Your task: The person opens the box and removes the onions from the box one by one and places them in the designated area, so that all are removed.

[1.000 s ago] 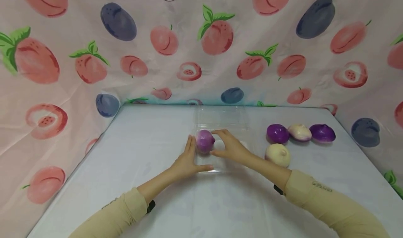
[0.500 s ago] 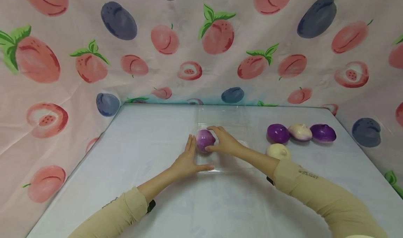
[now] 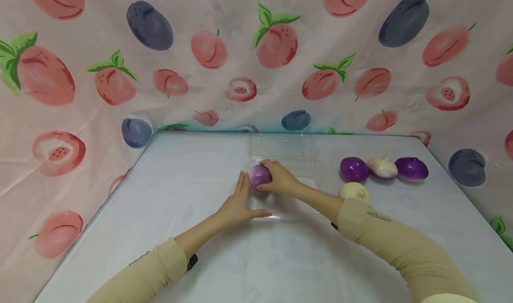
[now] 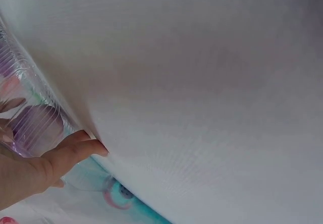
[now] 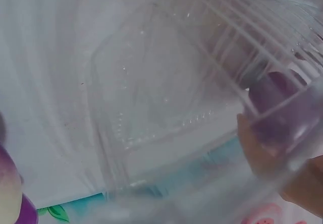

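A clear plastic clamshell box (image 3: 298, 148) lies open in the middle of the white table. In its near left corner sits a purple onion (image 3: 258, 175), and my right hand (image 3: 276, 178) curls over it from the right. My left hand (image 3: 239, 201) lies with straight fingers against the box's left wall, thumb along its front edge. In the left wrist view the left hand's fingers (image 4: 75, 151) press the ribbed box wall (image 4: 30, 108). Through the ribbed plastic (image 5: 151, 108) of the right wrist view, the onion (image 5: 282, 108) shows purple.
To the right lie two purple onions (image 3: 354, 169) (image 3: 411, 169), a pale purple-white one (image 3: 382, 167) between them, and a cream one (image 3: 354, 191) partly behind my right sleeve. Fruit-print cloth (image 3: 256, 58) walls the table on three sides.
My right hand has slid left and closed over the onion. The right forearm has come in over the cream onion. The left hand has stayed in place.
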`<control>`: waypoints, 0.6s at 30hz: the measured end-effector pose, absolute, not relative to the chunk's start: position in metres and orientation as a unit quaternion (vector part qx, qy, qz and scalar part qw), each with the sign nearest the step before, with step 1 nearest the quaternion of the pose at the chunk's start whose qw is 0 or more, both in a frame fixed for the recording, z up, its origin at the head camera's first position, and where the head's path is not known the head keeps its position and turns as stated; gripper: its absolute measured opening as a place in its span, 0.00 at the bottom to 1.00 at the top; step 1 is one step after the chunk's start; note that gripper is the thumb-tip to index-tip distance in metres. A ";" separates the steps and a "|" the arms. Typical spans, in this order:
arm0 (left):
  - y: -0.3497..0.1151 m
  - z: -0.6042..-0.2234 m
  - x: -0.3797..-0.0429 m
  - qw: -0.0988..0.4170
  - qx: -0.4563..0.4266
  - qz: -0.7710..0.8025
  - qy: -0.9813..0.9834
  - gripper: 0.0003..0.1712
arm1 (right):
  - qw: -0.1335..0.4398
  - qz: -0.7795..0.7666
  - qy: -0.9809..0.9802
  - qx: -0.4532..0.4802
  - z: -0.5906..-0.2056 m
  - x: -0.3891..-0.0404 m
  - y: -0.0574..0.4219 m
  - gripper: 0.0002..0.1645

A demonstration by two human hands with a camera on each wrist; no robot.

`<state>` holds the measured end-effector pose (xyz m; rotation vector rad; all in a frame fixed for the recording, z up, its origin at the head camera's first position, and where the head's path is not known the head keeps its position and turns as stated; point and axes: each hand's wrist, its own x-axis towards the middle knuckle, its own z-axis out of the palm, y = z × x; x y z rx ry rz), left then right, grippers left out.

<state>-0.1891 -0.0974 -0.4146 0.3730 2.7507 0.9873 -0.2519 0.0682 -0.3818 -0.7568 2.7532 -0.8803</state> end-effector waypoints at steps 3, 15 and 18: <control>-0.097 -0.414 -0.189 0.101 0.124 0.334 0.929 0.73 | 0.080 -0.298 0.919 -0.244 -0.384 -0.252 0.066 0.40; -0.098 -0.415 -0.189 0.100 0.123 0.333 0.929 0.73 | 0.076 -0.304 0.911 -0.268 -0.385 -0.253 0.068 0.38; -0.098 -0.415 -0.189 0.102 0.122 0.334 0.929 0.73 | 0.082 -0.306 0.910 -0.267 -0.386 -0.253 0.068 0.38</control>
